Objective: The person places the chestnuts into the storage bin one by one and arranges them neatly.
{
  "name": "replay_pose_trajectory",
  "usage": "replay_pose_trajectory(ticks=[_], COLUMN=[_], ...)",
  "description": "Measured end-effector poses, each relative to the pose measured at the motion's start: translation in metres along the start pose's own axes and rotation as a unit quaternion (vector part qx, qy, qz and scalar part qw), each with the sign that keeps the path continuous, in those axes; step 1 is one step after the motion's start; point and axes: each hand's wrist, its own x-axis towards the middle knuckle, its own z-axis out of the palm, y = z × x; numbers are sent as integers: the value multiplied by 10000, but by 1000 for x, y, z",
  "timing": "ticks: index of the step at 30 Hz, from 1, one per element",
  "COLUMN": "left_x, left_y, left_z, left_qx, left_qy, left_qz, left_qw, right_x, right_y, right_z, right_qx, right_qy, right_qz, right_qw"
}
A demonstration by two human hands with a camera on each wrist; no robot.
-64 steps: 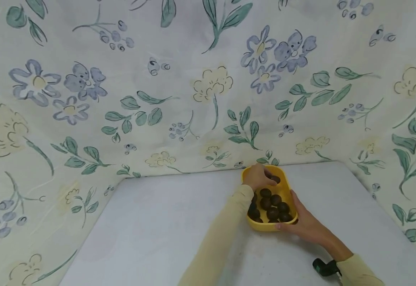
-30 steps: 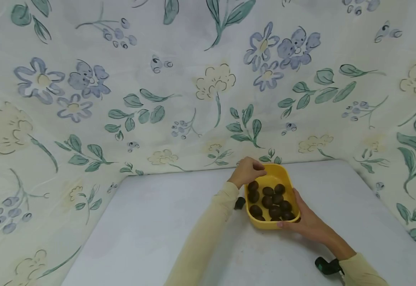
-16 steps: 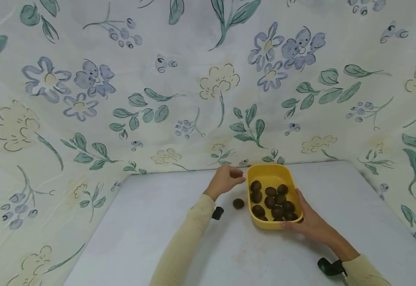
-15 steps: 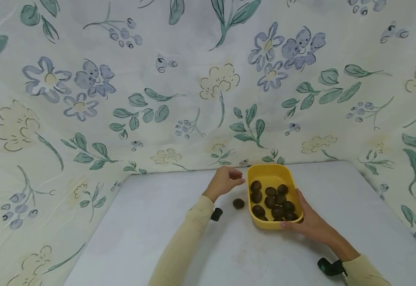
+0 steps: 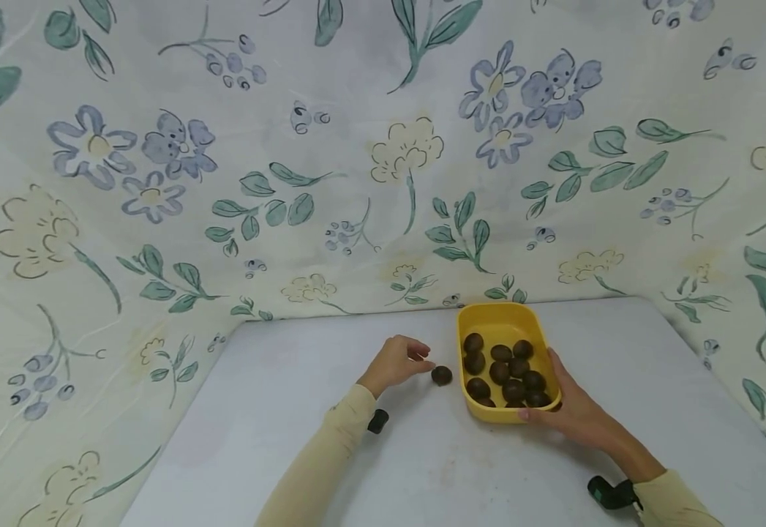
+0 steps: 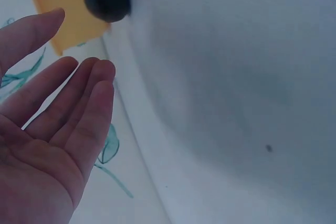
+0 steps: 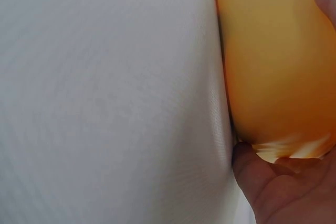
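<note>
A yellow tub (image 5: 496, 416) stands toward the right of the table, with several dark brown, roundish balls (image 5: 513, 390) inside, mostly at its near end and left side. My right hand (image 5: 576, 413) grips its near right corner, thumb at the front wall and fingers along the right side. In the right wrist view the tub's smooth outer wall (image 7: 278, 61) lies between thumb and fingers. One loose dark ball (image 5: 442, 375) lies on the table just left of the tub. Beside it is my left hand (image 5: 396, 362), palm empty, fingers loosely bent and thumb apart, fingertips close to the ball.
The white table (image 5: 277, 410) backs onto a floral-patterned cloth (image 5: 330, 161), which also hangs at both sides. A black wrist device (image 5: 609, 493) sits at my right wrist, and another dark device (image 5: 378, 421) at the left.
My left hand has come out of the tub, leaving one dark ball on the table, then moved left and nearer to me. The right hand keeps its grip on the tub.
</note>
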Motion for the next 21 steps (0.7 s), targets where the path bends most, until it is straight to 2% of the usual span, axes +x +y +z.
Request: replay_pose_trajectory(ticks=[5,10,15,21], left_x=[-3,-3,-3,-1], left_y=[-6,-8,-6,-4], left_z=[6,14,18,23], left_qx=[-39,113,98,157], left_qy=[-142,-301,-374,-503], left_qz=[24,164,302,241], left_qw=[9999,9993,9988,9983], right_x=[0,-1,-1,-1], right_y=[-1,0,-1,-1], right_z=[1,2,2,2], right_qx=[87,138,79,110], right_qy=[-8,6,32,70], right_qz=[-32,-80,-88,-207], right_qw=[10000,9999,9999,9997])
